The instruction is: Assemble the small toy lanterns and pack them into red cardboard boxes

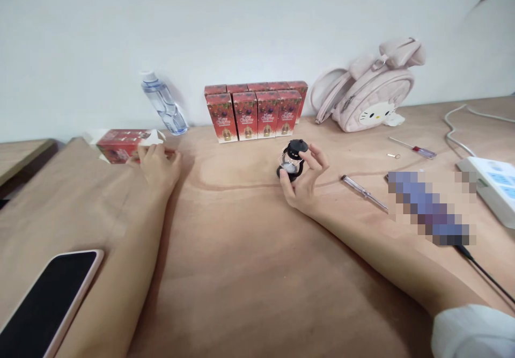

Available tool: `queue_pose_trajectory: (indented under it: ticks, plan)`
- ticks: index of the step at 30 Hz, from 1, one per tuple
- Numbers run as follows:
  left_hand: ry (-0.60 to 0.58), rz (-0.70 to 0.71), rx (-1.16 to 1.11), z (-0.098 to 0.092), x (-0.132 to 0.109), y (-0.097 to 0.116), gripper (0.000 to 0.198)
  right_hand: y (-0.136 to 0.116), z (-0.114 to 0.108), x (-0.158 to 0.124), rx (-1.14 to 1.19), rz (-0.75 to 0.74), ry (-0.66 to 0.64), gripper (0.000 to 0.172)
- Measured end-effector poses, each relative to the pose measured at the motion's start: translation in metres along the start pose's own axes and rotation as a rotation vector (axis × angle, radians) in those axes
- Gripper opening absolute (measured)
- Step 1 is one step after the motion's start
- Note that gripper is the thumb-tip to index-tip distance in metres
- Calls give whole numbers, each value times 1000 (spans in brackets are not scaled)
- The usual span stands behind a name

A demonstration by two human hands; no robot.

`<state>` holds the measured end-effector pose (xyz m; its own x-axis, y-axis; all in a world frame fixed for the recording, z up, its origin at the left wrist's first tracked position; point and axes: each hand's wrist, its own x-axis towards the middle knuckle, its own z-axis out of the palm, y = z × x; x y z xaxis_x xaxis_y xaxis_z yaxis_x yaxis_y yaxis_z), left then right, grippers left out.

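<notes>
My right hand is closed around a small black lantern with a clear body, its thumb low on the near side and its fingers by the cap. The lantern stands upright at or just above the table; I cannot tell which. Over on the left, my left hand grips the right end of a red printed box lying on its side. White flaps show open at both ends of this box. The back of the hand hides some of its fingertips.
Red Christmas boxes stand in two rows by the wall. Around them are a water bottle and a pink bag. Two screwdrivers, a blurred-out device and a power strip lie right; a phone lies front left.
</notes>
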<state>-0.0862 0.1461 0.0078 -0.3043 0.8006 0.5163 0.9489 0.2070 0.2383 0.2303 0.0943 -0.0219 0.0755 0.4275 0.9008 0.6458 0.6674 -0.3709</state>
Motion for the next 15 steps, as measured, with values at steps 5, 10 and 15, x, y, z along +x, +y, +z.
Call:
queue_pose_trajectory:
  ticks: [5, 10, 15]
  plan:
    - [68, -55, -29, -8, -5, 6, 33, 3, 3, -8, 5, -248, 28, 49]
    - [-2, 68, -42, -2, -5, 4, 31, 0, 3, -6, -25, -296, -19, 43]
    - [-84, 124, 46, 10, -1, -5, 30, -5, 1, 1, -7, -326, -63, 45]
